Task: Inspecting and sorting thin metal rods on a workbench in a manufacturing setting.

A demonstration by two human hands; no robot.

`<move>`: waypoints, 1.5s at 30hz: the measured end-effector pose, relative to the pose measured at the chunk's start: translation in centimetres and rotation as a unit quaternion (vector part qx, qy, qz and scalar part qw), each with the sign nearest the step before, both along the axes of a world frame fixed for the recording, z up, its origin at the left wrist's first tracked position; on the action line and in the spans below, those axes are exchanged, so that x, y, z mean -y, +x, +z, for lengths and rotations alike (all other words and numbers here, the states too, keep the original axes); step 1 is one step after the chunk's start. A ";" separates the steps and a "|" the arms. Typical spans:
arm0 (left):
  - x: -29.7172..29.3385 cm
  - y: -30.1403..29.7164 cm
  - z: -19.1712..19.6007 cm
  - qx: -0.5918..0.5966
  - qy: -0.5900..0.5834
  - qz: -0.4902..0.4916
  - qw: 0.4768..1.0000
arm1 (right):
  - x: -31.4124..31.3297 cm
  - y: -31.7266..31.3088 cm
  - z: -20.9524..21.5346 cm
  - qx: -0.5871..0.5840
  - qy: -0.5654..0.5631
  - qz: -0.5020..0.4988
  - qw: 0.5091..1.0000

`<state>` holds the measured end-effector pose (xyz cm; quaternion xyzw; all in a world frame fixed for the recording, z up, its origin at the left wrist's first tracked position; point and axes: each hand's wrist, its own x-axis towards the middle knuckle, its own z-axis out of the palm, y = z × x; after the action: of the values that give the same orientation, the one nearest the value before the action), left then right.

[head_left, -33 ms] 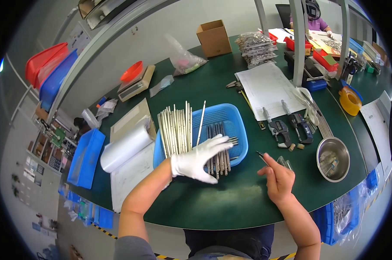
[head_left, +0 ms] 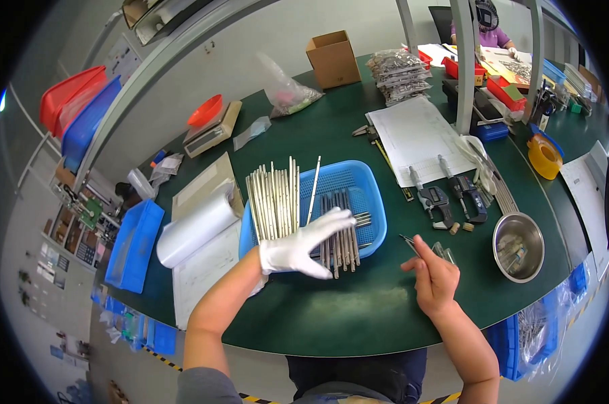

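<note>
- Far left, at nine o'clock on the bench, a blue bin [head_left: 133,252] hangs off the edge of the green table [head_left: 358,316], with a white paper roll [head_left: 197,229] lying just beside it.
- Moving in: the blue mesh tray [head_left: 368,195] sits mid-table, a row of pale metal rods [head_left: 274,198] leaning over its ten o'clock corner and a darker bundle of rods [head_left: 338,246] lying flat inside.
- The gloved left hand [head_left: 301,249] rests flat on that darker bundle, fingers spread wide and pointing to two o'clock; nothing pinched, it is pressing or fanning the rods.
- My read: this is the sorting step, one rod being singled out of the bundle for checking.
- At three o'clock from the tray, the bare right hand [head_left: 432,276] hovers above the table, thumb and forefinger pinched on thin tweezers [head_left: 412,244] that point to ten o'clock toward the tray.
- Next move likely calls for the glove to separate one rod so the tweezer tips can reach it cleanly.
- Further right, two digital calipers [head_left: 446,195] lie by a white drawing sheet [head_left: 419,135], and a steel bowl [head_left: 518,246] of small parts sits at four o'clock.
</note>
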<state>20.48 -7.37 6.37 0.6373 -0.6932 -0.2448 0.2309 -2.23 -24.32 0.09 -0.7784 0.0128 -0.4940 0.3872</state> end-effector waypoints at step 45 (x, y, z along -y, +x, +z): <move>-2.3 -7.0 7.9 -0.336 -0.413 0.415 0.738 | -0.5 0.0 -1.3 -0.225 -0.129 0.025 0.965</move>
<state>13.50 -5.07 14.26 0.5802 -0.2708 -0.0124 0.7680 -2.22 -23.80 -1.16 -0.9130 0.0163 -0.2938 0.2827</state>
